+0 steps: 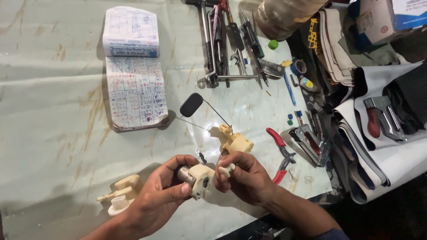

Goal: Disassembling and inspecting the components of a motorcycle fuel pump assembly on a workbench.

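- Above the pale worktop [53, 89], the left hand [162, 189] clamps its fingers around a cream plastic pump housing [198, 180] with a metal cylinder inside.
- The right hand [242, 178] pinches a small cream peg [226, 169] beside it.
- Both parts look light, rigid and brittle at the tabs; the housing's body seems the safest hold.
- A float arm assembly [233, 140] lies just behind.

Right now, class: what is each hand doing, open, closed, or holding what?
Left hand: closed around a cream plastic pump housing.
Right hand: closed, pinching a small cream plastic piece.
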